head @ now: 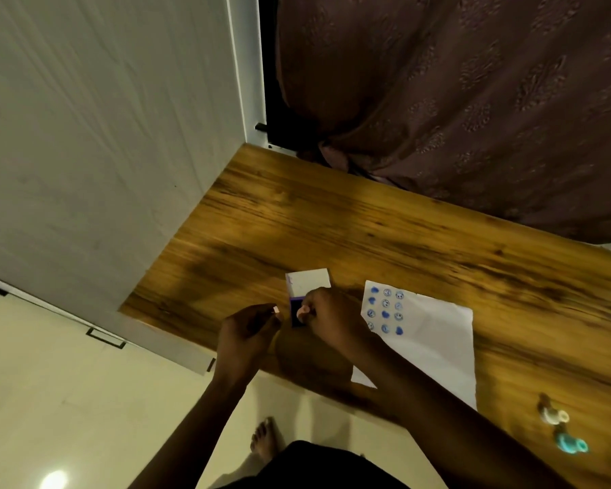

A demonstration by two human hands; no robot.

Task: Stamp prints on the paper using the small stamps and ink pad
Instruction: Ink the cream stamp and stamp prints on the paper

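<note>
Here, one paper (434, 347), seemingly twelve prints (385, 310) — two loose stamps (552, 415)

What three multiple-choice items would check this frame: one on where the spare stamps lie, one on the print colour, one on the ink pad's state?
1. Where do the two loose small stamps lie, relative to the paper?
A) on top of it
B) on the wooden table, to its right
C) to its left, beside the ink pad

2. What colour are the prints on the paper?
A) red
B) green
C) blue

3. How is the ink pad?
A) open, with its white lid folded back
B) closed
C) upside down

Answers:
1 B: both stamps sit on bare wood past the paper's right edge.
2 C: every heart and smiley mark is blue.
3 A: the dark pad surface shows, with the lid lying flat behind it.
</note>
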